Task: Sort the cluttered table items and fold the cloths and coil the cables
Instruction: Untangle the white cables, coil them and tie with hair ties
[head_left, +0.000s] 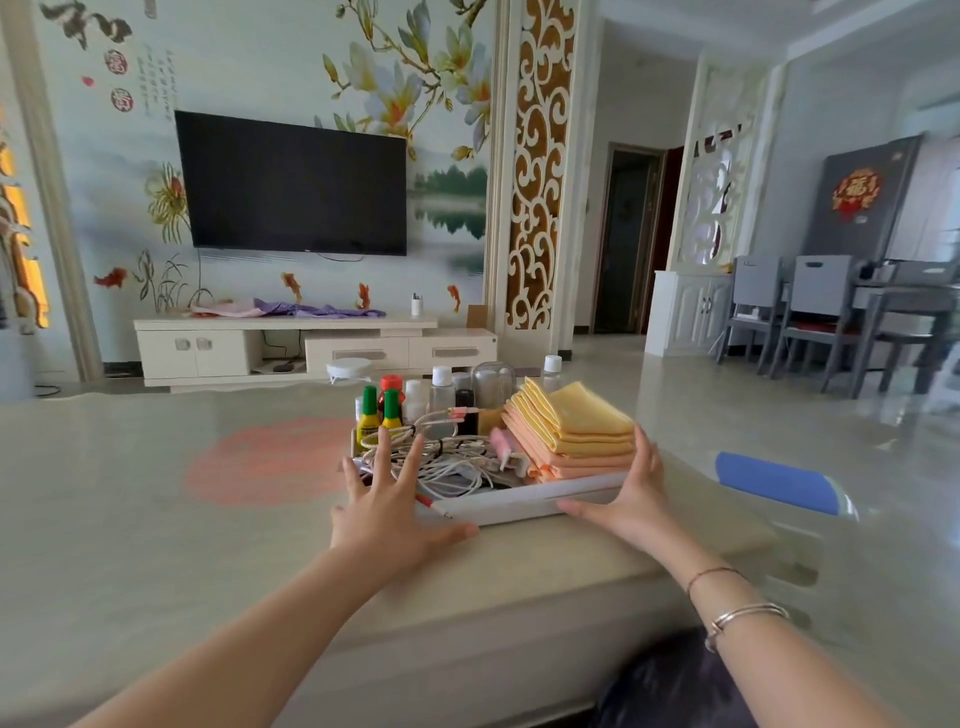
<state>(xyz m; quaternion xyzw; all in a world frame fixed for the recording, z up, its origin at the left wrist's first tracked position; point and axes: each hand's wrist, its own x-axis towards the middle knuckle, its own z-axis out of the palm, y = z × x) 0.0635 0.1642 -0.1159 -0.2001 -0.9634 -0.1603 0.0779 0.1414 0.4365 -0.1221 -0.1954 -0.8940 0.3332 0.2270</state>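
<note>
A white tray (524, 501) stands on the beige table (156, 493) in front of me. It holds a stack of folded yellow and orange cloths (576, 431) on the right and a tangle of white cables (447, 457) on the left. Several small bottles (395, 405) stand at its back. My left hand (387, 501) is spread, fingers straight, over the tray's left front corner and the cables. My right hand (631, 493) lies against the tray's right front corner, its fingers straight along the cloth stack and its thumb along the front rim.
A blue rolled item (779, 483) lies on the table to the right of the tray. A white round lid (349, 370) and a white-capped bottle (552, 365) stand behind the tray. A pink round patch marks the tabletop left of it.
</note>
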